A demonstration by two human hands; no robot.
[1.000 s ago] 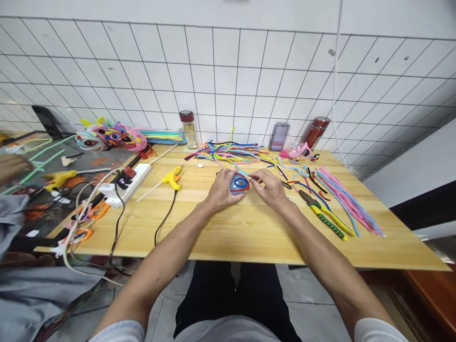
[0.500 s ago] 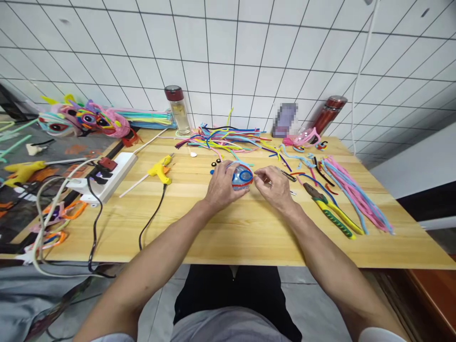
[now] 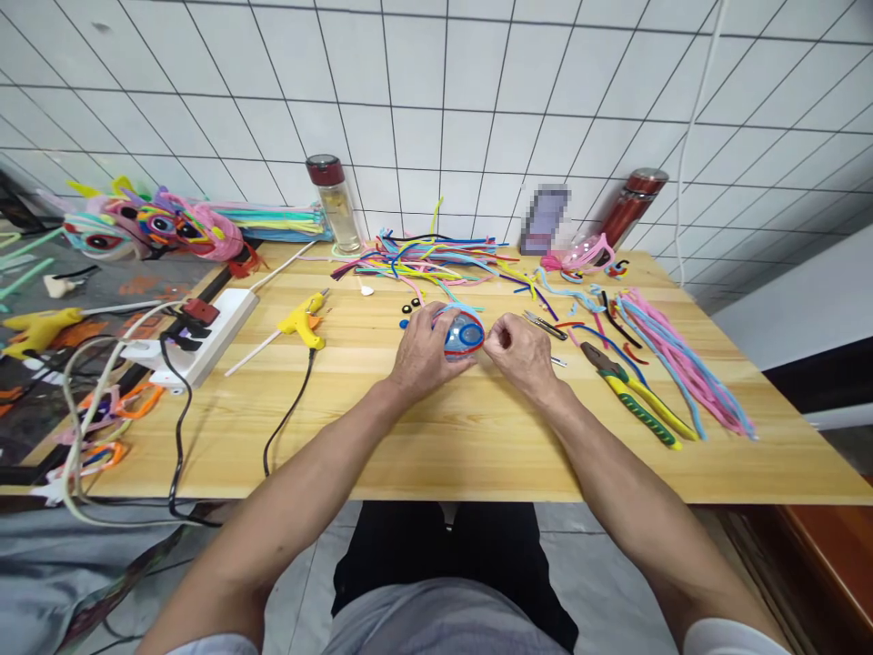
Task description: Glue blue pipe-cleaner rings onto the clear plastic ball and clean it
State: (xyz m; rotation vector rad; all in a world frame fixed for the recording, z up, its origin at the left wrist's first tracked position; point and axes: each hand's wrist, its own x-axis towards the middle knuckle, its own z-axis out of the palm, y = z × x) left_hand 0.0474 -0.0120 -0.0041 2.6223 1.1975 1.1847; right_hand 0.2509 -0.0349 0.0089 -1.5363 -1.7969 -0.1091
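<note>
My left hand [image 3: 426, 353] is wrapped round a clear rounded plastic piece [image 3: 465, 335] with red trim along its edge and a blue ring on its face. Close by its right edge is my right hand [image 3: 516, 350], fingers pinched together; whatever they grip is too small or hidden to make out. Just beyond the left hand lie small black rings [image 3: 411, 307] and a blue bit [image 3: 404, 324]. To the right of my right hand are small thread snips [image 3: 546, 325] and pliers [image 3: 631, 396] with yellow-green handles.
A yellow glue gun [image 3: 302, 320] with its cord and a white power strip [image 3: 208, 341] lie to the left. A pile of coloured pipe cleaners [image 3: 429, 256] is at the back, near a glass bottle [image 3: 337, 209]. Pink and blue pipe cleaners [image 3: 688, 364] lie at right.
The fingers of my right hand have curled in more tightly beside the plastic piece. My left hand keeps its hold, and the view has shifted slightly.
</note>
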